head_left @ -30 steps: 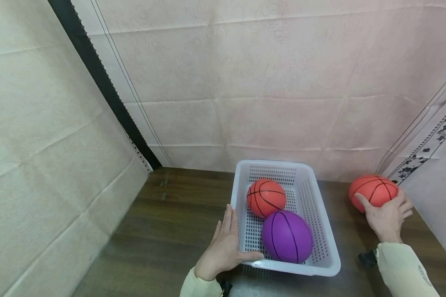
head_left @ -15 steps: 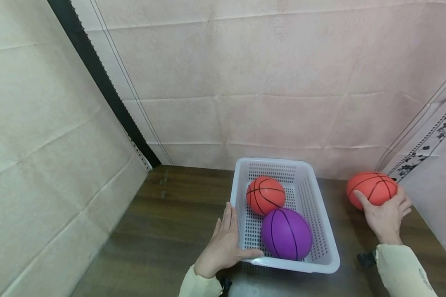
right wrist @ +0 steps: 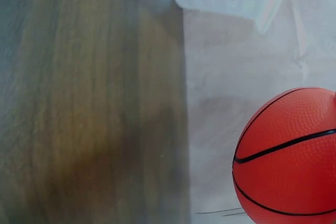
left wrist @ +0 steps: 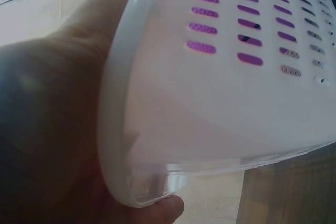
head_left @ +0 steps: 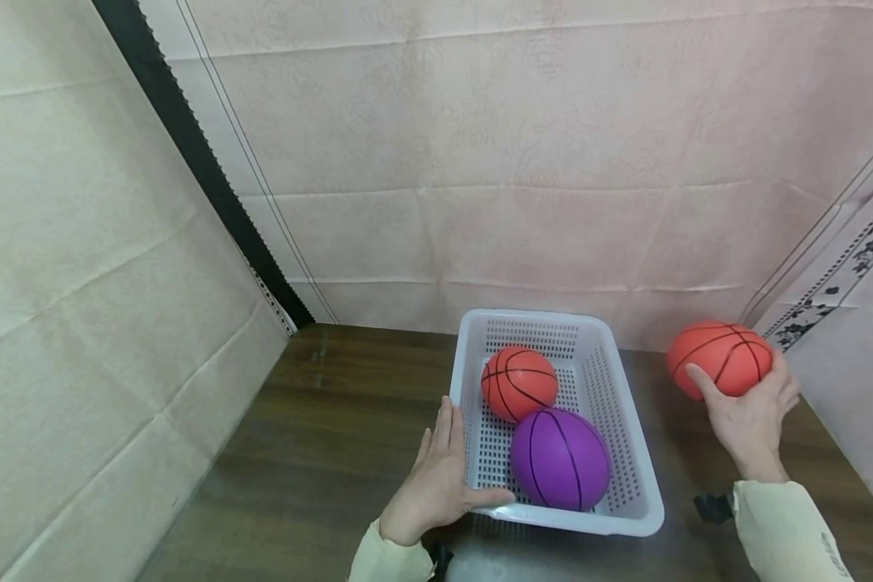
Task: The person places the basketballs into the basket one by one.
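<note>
At the right of the head view, my right hand (head_left: 752, 416) grips an orange-red basketball (head_left: 720, 360), with the thumb on its near side. The ball is at the right edge of the right wrist view, where the hand is largely out of sight. My left hand (head_left: 436, 481) rests against the near left corner of a white perforated plastic basket (head_left: 636, 461), fingers straight along its side and thumb at the front rim. Inside the basket lie a smaller orange-red basketball (head_left: 516, 384) and a purple basketball (head_left: 562, 459) in front of it. Purple shows through the slots in the left wrist view.
The basket stands on a brown wooden table (head_left: 320, 477). Pale cloth hangs at the back (head_left: 553, 162), at the left (head_left: 102, 323) and at the right (head_left: 866, 356). A dark strip (head_left: 211, 170) runs down the left corner.
My right hand has brought the gripped basketball slightly left and up in the head view. The left hand, the basket and the two balls inside have stayed almost the same.
</note>
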The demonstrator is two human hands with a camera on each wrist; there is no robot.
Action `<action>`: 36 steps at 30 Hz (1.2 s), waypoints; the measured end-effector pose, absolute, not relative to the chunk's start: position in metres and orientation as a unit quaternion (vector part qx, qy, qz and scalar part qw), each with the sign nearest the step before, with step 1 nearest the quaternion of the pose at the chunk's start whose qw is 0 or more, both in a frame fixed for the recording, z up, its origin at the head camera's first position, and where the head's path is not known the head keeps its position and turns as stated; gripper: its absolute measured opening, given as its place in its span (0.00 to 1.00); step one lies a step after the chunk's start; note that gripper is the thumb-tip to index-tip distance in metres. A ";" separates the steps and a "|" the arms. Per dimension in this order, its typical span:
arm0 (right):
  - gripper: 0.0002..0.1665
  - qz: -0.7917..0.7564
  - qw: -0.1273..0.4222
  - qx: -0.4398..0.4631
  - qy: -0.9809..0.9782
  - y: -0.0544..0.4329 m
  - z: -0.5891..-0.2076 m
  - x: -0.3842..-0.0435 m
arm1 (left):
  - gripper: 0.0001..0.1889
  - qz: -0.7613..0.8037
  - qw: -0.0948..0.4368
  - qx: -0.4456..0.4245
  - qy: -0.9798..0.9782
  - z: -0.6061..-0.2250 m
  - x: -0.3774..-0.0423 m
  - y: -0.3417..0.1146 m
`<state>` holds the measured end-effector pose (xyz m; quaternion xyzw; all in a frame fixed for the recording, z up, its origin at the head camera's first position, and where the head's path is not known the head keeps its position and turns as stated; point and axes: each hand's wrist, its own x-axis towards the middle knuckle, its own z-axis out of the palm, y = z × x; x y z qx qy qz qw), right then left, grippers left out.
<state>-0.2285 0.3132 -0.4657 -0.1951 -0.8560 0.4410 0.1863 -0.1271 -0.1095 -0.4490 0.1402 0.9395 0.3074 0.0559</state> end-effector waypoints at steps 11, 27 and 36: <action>0.61 0.428 0.222 -0.145 -0.864 0.299 -0.447 -0.221 | 0.69 0.314 0.055 0.141 0.937 -0.448 -0.126 -0.109; 0.62 0.399 0.263 -0.062 -0.876 0.283 -0.427 -0.211 | 0.69 0.310 0.058 0.135 0.939 -0.448 -0.127 -0.108; 0.63 0.390 0.261 -0.030 -0.882 0.272 -0.416 -0.208 | 0.69 0.309 0.054 0.139 0.939 -0.448 -0.127 -0.109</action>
